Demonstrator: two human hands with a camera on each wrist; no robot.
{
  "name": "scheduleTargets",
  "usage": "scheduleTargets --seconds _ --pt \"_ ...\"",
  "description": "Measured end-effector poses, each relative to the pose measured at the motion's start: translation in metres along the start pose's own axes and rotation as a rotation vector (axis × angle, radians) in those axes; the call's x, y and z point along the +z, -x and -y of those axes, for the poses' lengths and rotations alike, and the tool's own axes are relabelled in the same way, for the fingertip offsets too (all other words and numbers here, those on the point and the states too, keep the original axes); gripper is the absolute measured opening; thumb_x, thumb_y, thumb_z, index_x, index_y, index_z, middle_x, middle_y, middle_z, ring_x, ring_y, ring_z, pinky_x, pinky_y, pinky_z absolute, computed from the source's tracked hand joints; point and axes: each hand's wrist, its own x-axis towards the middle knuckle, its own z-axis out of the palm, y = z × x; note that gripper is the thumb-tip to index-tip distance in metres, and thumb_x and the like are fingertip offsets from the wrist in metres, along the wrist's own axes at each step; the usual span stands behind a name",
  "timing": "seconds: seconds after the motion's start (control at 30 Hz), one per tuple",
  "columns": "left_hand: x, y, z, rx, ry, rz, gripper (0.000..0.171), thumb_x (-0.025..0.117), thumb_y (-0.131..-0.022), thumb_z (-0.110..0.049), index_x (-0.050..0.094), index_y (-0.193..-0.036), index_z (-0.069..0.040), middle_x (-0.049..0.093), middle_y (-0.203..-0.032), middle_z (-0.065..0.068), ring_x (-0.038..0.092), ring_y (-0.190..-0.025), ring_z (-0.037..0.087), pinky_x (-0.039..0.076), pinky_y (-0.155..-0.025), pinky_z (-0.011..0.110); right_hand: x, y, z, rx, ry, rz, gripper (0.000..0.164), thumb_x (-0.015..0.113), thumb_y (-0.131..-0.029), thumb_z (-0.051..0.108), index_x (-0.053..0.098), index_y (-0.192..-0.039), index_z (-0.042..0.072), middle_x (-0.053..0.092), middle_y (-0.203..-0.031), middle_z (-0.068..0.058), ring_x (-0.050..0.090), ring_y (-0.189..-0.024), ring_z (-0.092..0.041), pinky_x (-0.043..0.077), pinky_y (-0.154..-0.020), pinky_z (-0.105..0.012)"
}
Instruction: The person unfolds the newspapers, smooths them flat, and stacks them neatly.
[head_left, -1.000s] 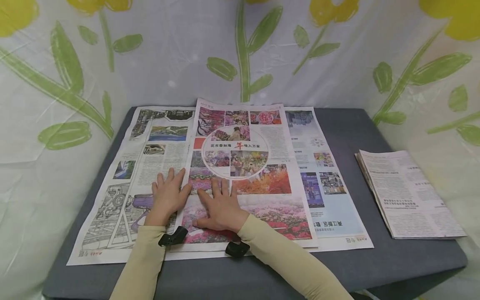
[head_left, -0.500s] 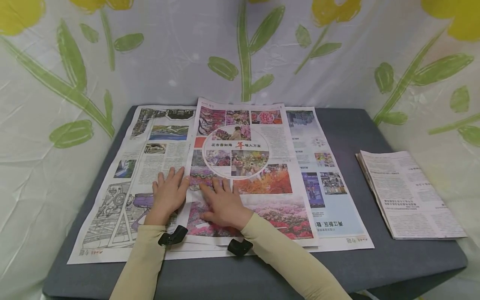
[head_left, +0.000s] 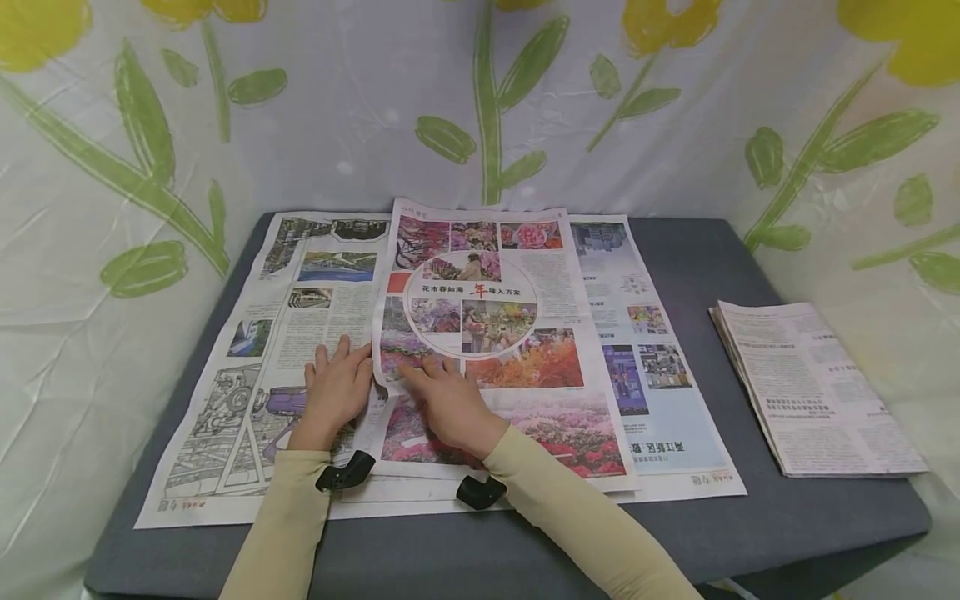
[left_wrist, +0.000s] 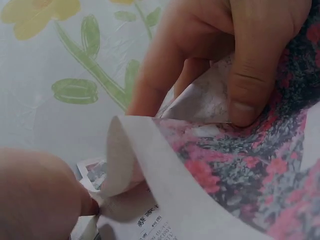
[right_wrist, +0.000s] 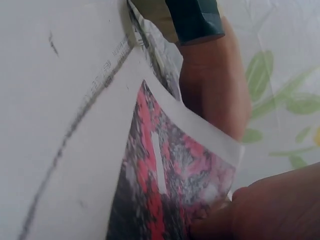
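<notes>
A newspaper page with flower photos (head_left: 555, 433) lies on top of a larger spread newspaper (head_left: 303, 346). My right hand (head_left: 453, 408) pinches the flower page near its left edge. In the left wrist view, the thumb of that right hand (left_wrist: 220, 55) presses on the printed side while the fingers go behind the raised paper. The page's edge curls up there, showing the print underneath. My left hand (head_left: 337, 392) rests with extended fingers on the lower newspaper, right beside the curled edge. Its thumb side (left_wrist: 40, 195) shows at lower left in the left wrist view.
A folded stack of newspapers (head_left: 825, 400) lies at the right of the grey-covered table (head_left: 675, 533). A white curtain (head_left: 337, 108) with painted flowers encloses the back and sides.
My right hand's fingers have drawn together from a flat spread and shifted slightly right. The left edge of the flower page has lifted and curled. My left hand has stayed nearly still.
</notes>
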Motion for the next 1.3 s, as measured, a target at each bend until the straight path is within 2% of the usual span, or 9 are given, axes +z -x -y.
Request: scheduleTargets --seconds 0.23,0.4,0.6,0.77,0.87,1.0,1.17,1.23,1.3 --pt "0.002 0.001 0.002 0.034 -0.055 0.013 0.055 0.041 -0.105 -0.028 0.039 -0.157 -0.009 0.013 -0.166 0.035 -0.002 -0.151 0.063 0.003 -0.116 0.079 -0.002 -0.003 -0.004 -0.041 0.005 -0.028 0.039 0.058 -0.1 0.004 0.069 -0.134 0.021 0.066 -0.136 -0.01 0.065 -0.112 -0.03 0.061 -0.073 -0.042" --pt "0.005 0.001 0.002 0.047 -0.084 0.025 0.067 0.056 -0.1 -0.04 0.038 -0.158 -0.011 0.011 -0.165 0.036 -0.002 -0.149 0.065 0.003 -0.115 0.08 -0.008 -0.004 -0.008 -0.033 -0.026 -0.02 0.039 0.059 -0.096 -0.004 0.073 -0.128 0.014 0.07 -0.132 -0.006 0.069 -0.111 -0.027 0.061 -0.08 -0.037" --pt "0.007 0.0 0.0 0.036 -0.09 0.047 0.068 0.058 -0.1 -0.044 0.039 -0.158 -0.013 0.007 -0.166 0.036 -0.005 -0.149 0.066 0.001 -0.114 0.081 -0.023 -0.005 -0.016 -0.017 -0.201 -0.002 0.037 0.055 -0.1 -0.005 0.069 -0.131 0.007 0.073 -0.128 -0.011 0.072 -0.112 -0.027 0.06 -0.09 -0.035" --pt "0.006 -0.001 -0.004 0.019 -0.096 0.067 0.065 0.055 -0.101 -0.04 0.039 -0.158 -0.013 0.002 -0.166 0.036 -0.009 -0.149 0.066 -0.001 -0.114 0.081 -0.059 0.0 -0.025 -0.035 -0.308 -0.033 0.037 0.051 -0.103 -0.001 0.065 -0.137 0.007 0.07 -0.133 -0.012 0.07 -0.118 -0.026 0.058 -0.096 -0.039" --pt "0.005 -0.001 -0.006 0.008 -0.102 0.072 0.066 0.055 -0.101 -0.041 0.038 -0.158 -0.013 0.0 -0.167 0.035 -0.011 -0.149 0.065 -0.002 -0.115 0.08 -0.084 0.005 -0.034 -0.043 -0.354 -0.09 0.04 0.051 -0.102 -0.004 0.063 -0.139 0.006 0.069 -0.134 -0.013 0.071 -0.115 -0.026 0.059 -0.087 -0.033" --pt "0.006 -0.001 -0.009 -0.003 -0.12 0.076 0.068 0.055 -0.101 -0.044 0.037 -0.159 -0.012 0.0 -0.167 0.034 -0.011 -0.15 0.064 -0.002 -0.117 0.079 -0.115 0.017 -0.048 -0.008 -0.414 -0.155 0.043 0.052 -0.101 -0.004 0.061 -0.142 0.007 0.069 -0.134 -0.015 0.073 -0.094 -0.02 0.043 -0.061 -0.026" --pt "0.004 0.0 -0.01 -0.007 -0.158 0.087 0.073 0.057 -0.1 -0.048 0.035 -0.159 -0.011 0.001 -0.167 0.034 -0.01 -0.15 0.064 -0.001 -0.116 0.079 -0.149 0.035 -0.067 0.095 -0.502 -0.191 0.046 0.053 -0.102 0.001 0.057 -0.147 0.012 0.067 -0.138 -0.014 0.053 -0.058 -0.012 0.036 -0.051 -0.026" --pt "0.003 0.001 -0.01 -0.003 -0.173 0.092 0.073 0.057 -0.1 -0.048 0.035 -0.159 -0.012 0.001 -0.167 0.034 -0.01 -0.149 0.065 0.0 -0.116 0.08 -0.16 0.043 -0.074 0.138 -0.499 -0.218 0.047 0.054 -0.102 0.002 0.056 -0.148 0.014 0.072 -0.125 -0.015 0.041 -0.05 -0.012 0.035 -0.05 -0.027" --pt "0.001 0.002 -0.009 0.001 -0.179 0.099 0.073 0.058 -0.1 -0.048 0.036 -0.159 -0.012 0.002 -0.167 0.035 -0.009 -0.149 0.065 0.0 -0.115 0.08 -0.17 0.051 -0.082 0.177 -0.489 -0.254 0.048 0.055 -0.102 0.003 0.056 -0.148 0.016 0.075 -0.103 -0.016 0.037 -0.047 -0.012 0.035 -0.05 -0.027"
